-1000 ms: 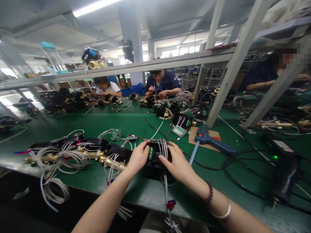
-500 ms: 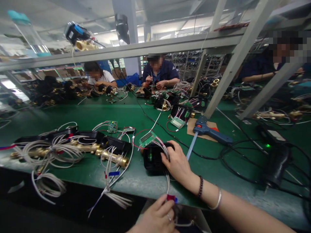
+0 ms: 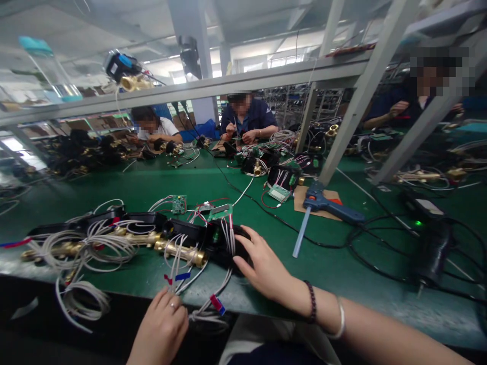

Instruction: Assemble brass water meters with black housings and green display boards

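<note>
My right hand (image 3: 266, 271) grips the right side of a black plastic meter housing (image 3: 216, 246), its fingers around the edge by a strand of grey wires. A green circuit board (image 3: 220, 212) leans at the back of this housing, joined by thin wires. From the housing, grey cables hang over the table edge with a red and blue tag (image 3: 217, 304). My left hand (image 3: 163, 314) is closed at the table edge, its fingertips on white cables (image 3: 175, 268) with red and blue tags. These cables run from the neighbouring meter with a brass pipe body (image 3: 182, 252).
More brass meters with coiled grey cables (image 3: 85, 299) lie at left. A blue glue gun (image 3: 327, 205) rests on cardboard, its glue stick pointing toward me. A black electric screwdriver (image 3: 431, 258) and cords lie at right. A metal shelf frame (image 3: 353, 111) crosses above; several co-workers sit beyond.
My right hand has slid the black housing left, up against the row of meters. My left hand has let go of that housing's tagged cables and moved left to the neighbouring meter's cables.
</note>
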`<control>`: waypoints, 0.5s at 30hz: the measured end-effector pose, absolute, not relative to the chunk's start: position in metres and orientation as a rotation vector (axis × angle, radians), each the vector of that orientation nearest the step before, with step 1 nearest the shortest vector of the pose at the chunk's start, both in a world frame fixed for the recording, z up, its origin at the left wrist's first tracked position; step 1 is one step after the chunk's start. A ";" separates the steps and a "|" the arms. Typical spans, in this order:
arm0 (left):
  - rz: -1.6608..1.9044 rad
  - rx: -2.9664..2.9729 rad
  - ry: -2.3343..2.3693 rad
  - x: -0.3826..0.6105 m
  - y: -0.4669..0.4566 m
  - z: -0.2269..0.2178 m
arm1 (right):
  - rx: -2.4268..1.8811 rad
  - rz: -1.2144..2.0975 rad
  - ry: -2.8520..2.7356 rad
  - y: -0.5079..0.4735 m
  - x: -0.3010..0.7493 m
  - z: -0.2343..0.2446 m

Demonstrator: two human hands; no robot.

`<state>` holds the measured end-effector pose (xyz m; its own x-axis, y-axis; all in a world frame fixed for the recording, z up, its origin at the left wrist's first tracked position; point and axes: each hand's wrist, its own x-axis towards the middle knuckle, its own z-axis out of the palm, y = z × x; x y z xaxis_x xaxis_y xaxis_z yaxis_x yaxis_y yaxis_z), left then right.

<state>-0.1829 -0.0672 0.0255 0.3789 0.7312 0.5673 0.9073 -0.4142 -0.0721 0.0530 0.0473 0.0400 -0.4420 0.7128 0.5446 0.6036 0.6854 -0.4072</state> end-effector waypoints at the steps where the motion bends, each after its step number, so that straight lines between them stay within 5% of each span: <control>1: -0.680 -2.304 -1.461 -0.188 -0.067 0.030 | -1.002 0.200 -2.206 0.054 0.068 0.045; 9: -1.086 -2.359 -1.767 -0.208 -0.002 0.100 | -1.999 -0.063 -2.009 0.167 0.246 0.066; 15: -0.515 -2.744 -2.216 -0.157 0.110 0.150 | -2.158 -0.034 -2.056 0.202 0.270 0.038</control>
<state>-0.1572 0.1097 0.1504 0.2213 0.9743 -0.0425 0.8557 -0.1731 0.4876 0.2702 0.2019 0.0377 0.0541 0.9904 0.1268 0.9941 -0.0415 -0.1001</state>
